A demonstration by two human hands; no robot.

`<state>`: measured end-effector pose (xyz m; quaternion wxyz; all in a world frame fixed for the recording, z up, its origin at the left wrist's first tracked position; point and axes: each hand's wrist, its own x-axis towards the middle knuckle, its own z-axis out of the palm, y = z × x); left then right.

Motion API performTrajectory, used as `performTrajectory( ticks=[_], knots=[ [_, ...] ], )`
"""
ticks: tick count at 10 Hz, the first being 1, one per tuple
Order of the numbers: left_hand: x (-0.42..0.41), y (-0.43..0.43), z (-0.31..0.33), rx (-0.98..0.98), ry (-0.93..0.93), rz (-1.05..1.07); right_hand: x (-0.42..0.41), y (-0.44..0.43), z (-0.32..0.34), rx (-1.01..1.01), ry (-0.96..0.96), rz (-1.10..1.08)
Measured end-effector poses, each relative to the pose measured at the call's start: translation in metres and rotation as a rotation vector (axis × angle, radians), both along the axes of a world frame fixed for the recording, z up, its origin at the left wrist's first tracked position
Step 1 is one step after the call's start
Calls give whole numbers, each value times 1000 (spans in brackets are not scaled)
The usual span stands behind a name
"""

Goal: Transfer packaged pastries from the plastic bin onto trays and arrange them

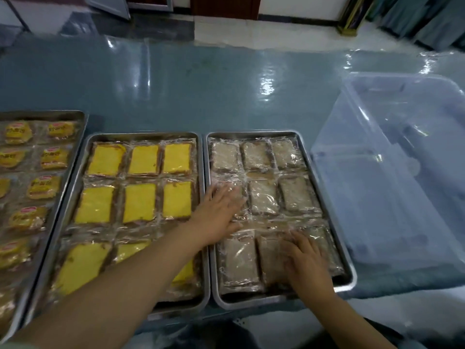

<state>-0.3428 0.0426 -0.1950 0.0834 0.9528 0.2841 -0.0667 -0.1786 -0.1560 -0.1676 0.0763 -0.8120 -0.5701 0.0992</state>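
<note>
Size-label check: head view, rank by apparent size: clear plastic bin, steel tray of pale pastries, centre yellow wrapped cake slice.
1-2. clear plastic bin, steel tray of pale pastries: near equal, bin cropped.
3. yellow wrapped cake slice.

Bare blue table (201,96) beyond the three trays lies open; the clear plastic bin (392,172) (right side) blocks there.

Yellow pastries (141,201), seemingly beige pastries (264,195), blue table (201,96).

Head camera looks down, seemingly close, over trays (251,134).
</note>
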Motion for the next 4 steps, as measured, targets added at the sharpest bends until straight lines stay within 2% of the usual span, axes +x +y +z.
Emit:
performTrajectory(
  ticks=[2, 4],
  knots=[
    [43, -22, -12, -23, 94, 52, 29, -12, -3, 12, 36, -3],
    [35, -24, -6, -19, 82, 164, 38, -9, -4, -40, 38, 89]
  ],
)
